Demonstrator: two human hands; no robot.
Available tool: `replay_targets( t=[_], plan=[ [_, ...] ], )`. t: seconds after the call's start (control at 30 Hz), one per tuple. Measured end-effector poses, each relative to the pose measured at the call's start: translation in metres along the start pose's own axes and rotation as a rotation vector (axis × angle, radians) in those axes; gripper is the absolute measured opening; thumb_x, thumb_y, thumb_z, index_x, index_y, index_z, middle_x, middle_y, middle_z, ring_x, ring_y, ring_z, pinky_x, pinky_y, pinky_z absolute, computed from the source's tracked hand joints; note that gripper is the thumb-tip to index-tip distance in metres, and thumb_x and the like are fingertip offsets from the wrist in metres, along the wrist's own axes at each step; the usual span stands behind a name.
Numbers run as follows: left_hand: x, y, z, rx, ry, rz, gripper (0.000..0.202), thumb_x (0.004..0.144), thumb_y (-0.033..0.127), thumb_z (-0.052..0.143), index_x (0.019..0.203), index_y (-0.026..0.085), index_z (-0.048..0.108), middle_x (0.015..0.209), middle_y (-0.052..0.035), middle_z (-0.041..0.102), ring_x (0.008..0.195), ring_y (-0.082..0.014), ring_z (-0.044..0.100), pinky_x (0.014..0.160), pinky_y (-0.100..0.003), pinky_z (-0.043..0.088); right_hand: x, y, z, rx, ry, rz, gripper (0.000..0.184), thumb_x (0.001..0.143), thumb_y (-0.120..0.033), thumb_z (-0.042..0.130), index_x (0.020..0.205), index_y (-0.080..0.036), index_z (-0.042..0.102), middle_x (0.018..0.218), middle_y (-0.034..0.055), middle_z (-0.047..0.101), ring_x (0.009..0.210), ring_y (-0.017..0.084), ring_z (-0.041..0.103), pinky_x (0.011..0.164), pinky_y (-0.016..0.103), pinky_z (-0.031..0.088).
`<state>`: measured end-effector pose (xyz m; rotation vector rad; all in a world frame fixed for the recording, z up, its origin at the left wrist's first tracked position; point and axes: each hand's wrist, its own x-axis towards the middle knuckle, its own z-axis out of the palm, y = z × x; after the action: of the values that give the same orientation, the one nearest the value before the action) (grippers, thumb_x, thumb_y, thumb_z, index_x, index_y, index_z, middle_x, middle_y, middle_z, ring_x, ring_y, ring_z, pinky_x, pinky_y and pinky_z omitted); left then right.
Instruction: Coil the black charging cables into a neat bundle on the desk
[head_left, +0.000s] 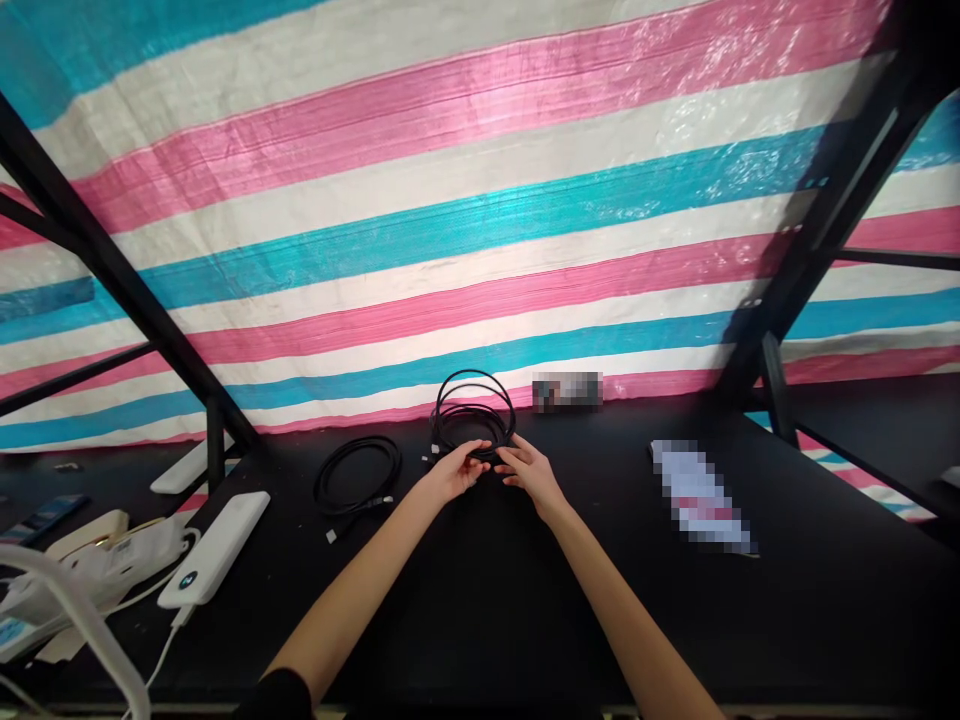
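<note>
A coiled black cable (473,375) is held up over the black table (480,600), its loops standing above my fingers. My left hand (459,472) grips the near side of the coil, thumb and fingers closed on it. On the coil's right side, my right hand (529,474) pinches the same cable. A light-coloured plug end (435,450) of this cable hangs at the left of the loops. Left of my hands, a second coiled black cable (358,475) lies flat on the table, with its two connectors at the near side.
A white power bank (215,550) with a plugged-in cord lies at the left. Beyond it are a white power strip (97,570) and another white block (191,467). Blurred items lie right and behind. Black frame posts (832,210) flank a striped plastic sheet (450,230).
</note>
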<state>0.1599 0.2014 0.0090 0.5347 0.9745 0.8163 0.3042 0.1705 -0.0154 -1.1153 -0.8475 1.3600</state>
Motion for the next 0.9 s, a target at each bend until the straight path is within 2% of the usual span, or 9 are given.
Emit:
replay_targets(
  t=[0.17,0.33,0.4,0.47,0.53,0.67,0.73,0.8,0.9],
  plan=[
    [-0.006,0.009,0.001,-0.046,0.013,-0.162,0.028,0.089,0.026,0.046,0.068,0.009,0.055,0.053,-0.0034,0.056,0.036,-0.0037,0.050,0.038,-0.010,0.043,0.002,0.003,-0.001,-0.002,0.007,-0.027,0.036,0.070,-0.020,0.068,0.105,-0.018,0.061,0.097,0.0081,0.065,0.071,0.016,0.068,0.049,0.020,0.055],
    [-0.029,0.004,0.000,0.009,-0.062,-0.218,0.048,0.090,0.044,0.038,0.079,0.003,0.059,0.052,-0.0072,0.058,0.043,-0.0121,0.059,0.035,-0.014,0.042,0.002,0.009,-0.002,0.006,0.037,-0.044,0.035,0.068,-0.014,0.066,0.103,-0.015,0.061,0.096,0.0084,0.063,0.070,0.015,0.067,0.055,0.023,0.058],
    [-0.038,-0.003,-0.001,0.157,-0.104,-0.184,0.055,0.085,0.053,0.039,0.084,0.003,0.062,0.054,-0.0090,0.060,0.043,-0.0169,0.061,0.032,-0.019,0.039,0.001,0.012,-0.001,-0.002,0.032,-0.065,0.042,0.067,-0.014,0.067,0.108,-0.016,0.060,0.099,0.0091,0.062,0.072,0.016,0.067,0.057,0.026,0.059],
    [-0.045,-0.008,-0.002,0.457,-0.077,0.045,0.053,0.082,0.055,0.044,0.084,0.007,0.065,0.056,-0.0090,0.061,0.044,-0.0185,0.060,0.036,-0.023,0.040,0.001,0.015,0.000,-0.016,0.021,-0.076,0.049,0.065,-0.016,0.069,0.112,-0.017,0.059,0.104,0.0096,0.062,0.073,0.017,0.066,0.058,0.028,0.060],
    [-0.047,-0.011,-0.003,0.719,0.028,0.382,0.041,0.079,0.050,0.051,0.080,0.012,0.067,0.061,-0.0072,0.061,0.053,-0.0187,0.062,0.048,-0.026,0.045,0.002,0.017,0.001,-0.021,0.029,-0.076,0.055,0.062,-0.016,0.070,0.116,-0.017,0.058,0.110,0.0104,0.060,0.073,0.017,0.066,0.058,0.029,0.061],
    [-0.036,-0.012,-0.007,1.058,0.202,0.862,0.024,0.074,0.039,0.062,0.089,0.020,0.065,0.097,-0.0077,0.059,0.100,-0.0242,0.054,0.086,-0.033,0.041,0.004,0.020,-0.002,-0.103,0.127,-0.144,0.066,0.060,-0.021,0.069,0.123,-0.018,0.052,0.122,0.0121,0.052,0.072,0.015,0.065,0.055,0.027,0.059],
    [-0.025,-0.015,-0.009,1.436,0.237,0.962,0.034,0.077,0.042,0.059,0.104,0.020,0.060,0.110,-0.0098,0.055,0.109,-0.0271,0.048,0.094,-0.039,0.034,0.004,0.020,-0.005,-0.211,0.176,-0.197,0.067,0.060,-0.024,0.067,0.124,-0.018,0.051,0.123,0.0131,0.050,0.071,0.015,0.064,0.050,0.025,0.057],
    [-0.013,-0.020,-0.012,1.736,0.229,0.922,0.039,0.081,0.045,0.054,0.109,0.018,0.057,0.110,-0.0120,0.055,0.106,-0.0283,0.048,0.093,-0.042,0.033,0.004,0.019,-0.009,-0.294,0.198,-0.205,0.062,0.062,-0.025,0.064,0.122,-0.016,0.052,0.120,0.0137,0.051,0.072,0.015,0.064,0.048,0.024,0.055],
    [-0.002,-0.027,-0.015,1.867,0.205,0.877,0.029,0.084,0.035,0.050,0.104,0.015,0.058,0.104,-0.0131,0.058,0.101,-0.0285,0.050,0.090,-0.042,0.033,0.004,0.018,-0.011,-0.333,0.201,-0.172,0.053,0.066,-0.025,0.059,0.118,-0.017,0.054,0.117,0.0125,0.053,0.076,0.015,0.062,0.050,0.023,0.054]
  ],
)
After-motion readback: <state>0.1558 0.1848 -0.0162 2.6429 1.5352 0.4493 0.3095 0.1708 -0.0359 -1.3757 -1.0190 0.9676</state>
